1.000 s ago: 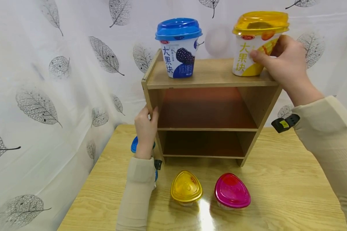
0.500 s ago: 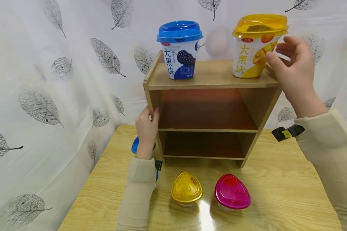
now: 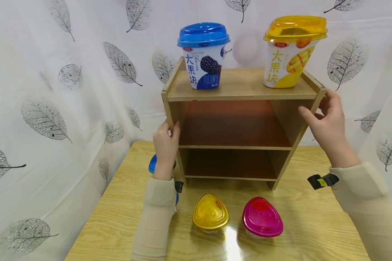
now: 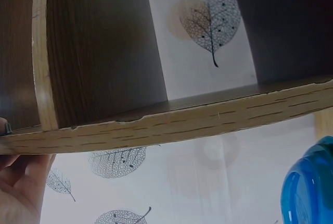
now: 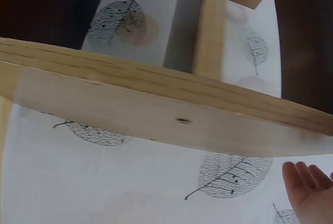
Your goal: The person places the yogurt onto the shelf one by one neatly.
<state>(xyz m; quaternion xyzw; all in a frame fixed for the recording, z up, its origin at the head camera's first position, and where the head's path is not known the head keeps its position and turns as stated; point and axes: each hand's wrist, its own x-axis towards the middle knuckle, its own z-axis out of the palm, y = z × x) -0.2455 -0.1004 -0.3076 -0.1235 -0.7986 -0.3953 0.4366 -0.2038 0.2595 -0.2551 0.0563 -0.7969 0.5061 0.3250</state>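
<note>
A wooden shelf (image 3: 241, 97) stands upright on the table, two-tiered beneath its top board. My left hand (image 3: 164, 146) grips the edge of its left side panel, fingers outside and thumb inside; part of that hand (image 4: 23, 190) shows in the left wrist view. At the right panel, my right hand (image 3: 333, 127) is spread with relaxed fingers; in the right wrist view the hand (image 5: 315, 195) is apart from the wood. On the top board stand a blue-lidded cup (image 3: 204, 58) at left and a yellow-lidded cup (image 3: 289, 54) at right, both untouched.
In front of the shelf, a yellow-lidded cup (image 3: 211, 212) and a pink-lidded cup (image 3: 262, 217) stand on the wooden table (image 3: 320, 217). Blue lids (image 3: 152, 164) are partly hidden behind my left arm. A leaf-patterned curtain (image 3: 85, 108) hangs behind and at left.
My right hand has let go of the yellow-lidded cup on top and moved down and right to the shelf's right side. My left hand keeps its grip.
</note>
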